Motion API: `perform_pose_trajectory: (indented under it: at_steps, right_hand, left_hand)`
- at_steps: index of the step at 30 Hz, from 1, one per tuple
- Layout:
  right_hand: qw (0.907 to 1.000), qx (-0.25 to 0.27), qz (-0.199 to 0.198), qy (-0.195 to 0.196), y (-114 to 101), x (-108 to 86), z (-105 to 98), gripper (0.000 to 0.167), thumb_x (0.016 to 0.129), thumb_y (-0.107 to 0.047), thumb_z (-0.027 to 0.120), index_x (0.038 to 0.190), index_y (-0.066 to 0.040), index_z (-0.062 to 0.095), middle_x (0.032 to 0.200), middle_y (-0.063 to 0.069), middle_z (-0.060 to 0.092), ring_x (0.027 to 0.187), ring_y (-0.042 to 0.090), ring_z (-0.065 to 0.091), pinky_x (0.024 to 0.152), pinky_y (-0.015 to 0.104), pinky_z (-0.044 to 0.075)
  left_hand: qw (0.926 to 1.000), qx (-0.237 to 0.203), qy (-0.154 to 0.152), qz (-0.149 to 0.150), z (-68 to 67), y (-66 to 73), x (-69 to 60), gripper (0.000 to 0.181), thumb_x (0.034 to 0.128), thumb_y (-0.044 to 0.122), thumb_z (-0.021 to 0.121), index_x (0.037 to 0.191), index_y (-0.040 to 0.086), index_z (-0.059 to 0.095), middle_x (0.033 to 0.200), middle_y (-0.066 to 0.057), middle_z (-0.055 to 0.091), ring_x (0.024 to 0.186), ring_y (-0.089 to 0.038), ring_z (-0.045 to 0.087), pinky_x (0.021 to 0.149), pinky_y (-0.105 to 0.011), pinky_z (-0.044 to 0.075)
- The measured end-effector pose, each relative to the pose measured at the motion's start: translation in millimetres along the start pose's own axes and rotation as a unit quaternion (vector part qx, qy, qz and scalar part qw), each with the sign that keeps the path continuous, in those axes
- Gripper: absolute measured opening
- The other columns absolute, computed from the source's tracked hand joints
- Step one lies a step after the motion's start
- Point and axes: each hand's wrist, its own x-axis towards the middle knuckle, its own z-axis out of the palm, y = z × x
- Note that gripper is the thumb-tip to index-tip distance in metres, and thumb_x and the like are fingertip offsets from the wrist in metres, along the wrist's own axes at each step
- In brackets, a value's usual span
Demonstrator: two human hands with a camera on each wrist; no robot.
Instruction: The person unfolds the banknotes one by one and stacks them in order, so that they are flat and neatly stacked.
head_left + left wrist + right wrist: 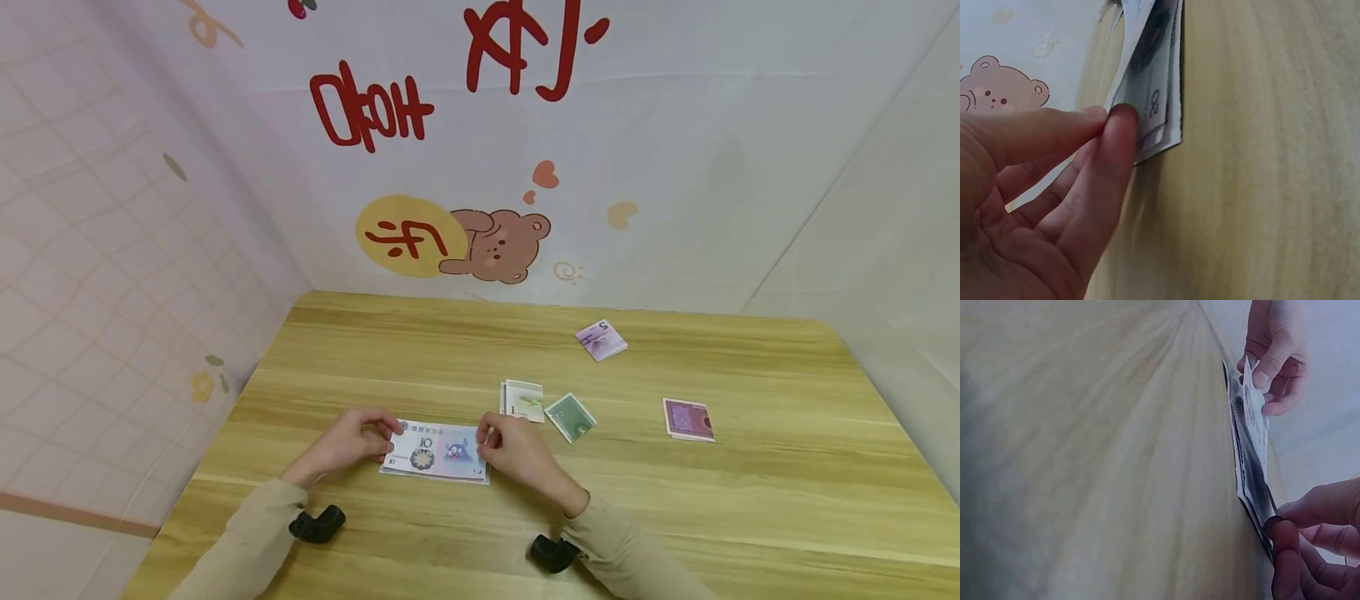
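A pale play banknote (442,442) marked 10, with a blue cartoon figure, lies level over a small stack of notes near the table's front left. My left hand (352,442) pinches its left end between thumb and fingers. At the opposite end, my right hand (517,450) pinches the note's right edge. In the left wrist view, the note is lifted at that end, and a note marked 20 (1155,106) shows beneath it. The right wrist view has both hands at the ends of the stack (1241,450), with the top note bowed slightly above the others.
Just beyond my right hand lie a white note (525,400) marked 1 and a green note (572,417). A purple folded note (600,340) marked 5 sits farther back, and a magenta note (688,420) lies to the right. A printed cloth backdrop (675,167) stands behind the wooden table (787,500).
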Motion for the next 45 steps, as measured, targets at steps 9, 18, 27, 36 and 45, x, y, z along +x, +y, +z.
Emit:
perform_pose_trajectory:
  at_steps: [9,18,27,36,45]
  right_hand:
    - [0.9997,-0.022,0.007,0.005,0,0.2,5,0.014,0.074,-0.003,0.071,0.077,-0.011,0.06,0.061,-0.011,0.051,0.057,0.003,0.046,0.054,0.023,0.039]
    - [0.9991,-0.033,0.024,-0.011,-2,3.0,4,0.015,0.071,-0.005,0.071,0.076,-0.012,0.059,0.061,-0.01,0.049,0.056,0.005,0.044,0.052,0.024,0.036]
    - [0.9977,-0.045,0.043,-0.028,-4,5.0,6,0.017,0.068,-0.007,0.072,0.075,-0.012,0.057,0.061,-0.01,0.047,0.054,0.006,0.042,0.048,0.023,0.033]
    - [0.9973,-0.039,0.054,-0.029,-5,4.6,4,0.014,0.068,-0.006,0.071,0.073,-0.01,0.059,0.059,-0.009,0.048,0.053,0.006,0.042,0.048,0.023,0.034]
    - [0.9969,0.033,0.008,-0.072,4,-0.5,-7,0.006,0.08,-0.009,0.07,0.082,-0.008,0.065,0.067,-0.009,0.053,0.062,0.003,0.048,0.058,0.022,0.042]
  left_hand:
    - [0.9986,0.045,0.0,0.028,2.5,-6.0,2.0,0.021,0.0798,-0.015,0.064,0.101,-0.013,0.063,0.086,-0.017,0.058,0.068,-0.017,0.058,0.061,-0.024,0.053]
    - [0.9981,0.056,0.004,0.025,1.6,-8.0,2.8,0.02,0.0812,-0.013,0.065,0.101,-0.012,0.065,0.085,-0.013,0.059,0.07,-0.018,0.058,0.061,-0.024,0.053]
    - [0.9985,0.051,0.008,0.016,3.2,-8.3,1.9,0.02,0.0841,-0.009,0.065,0.104,-0.011,0.066,0.082,-0.011,0.059,0.063,-0.015,0.055,0.054,-0.024,0.049]
    - [0.9984,0.054,0.009,0.017,4.3,-9.7,2.1,0.019,0.0861,-0.006,0.063,0.104,-0.012,0.066,0.073,-0.006,0.052,0.055,-0.012,0.051,0.048,-0.023,0.045]
    - [0.9965,0.082,-0.002,-0.017,2.5,0.2,2.5,0.02,0.0916,0.001,0.058,0.106,-0.01,0.066,0.065,-0.004,0.052,0.053,-0.013,0.047,0.047,-0.02,0.036]
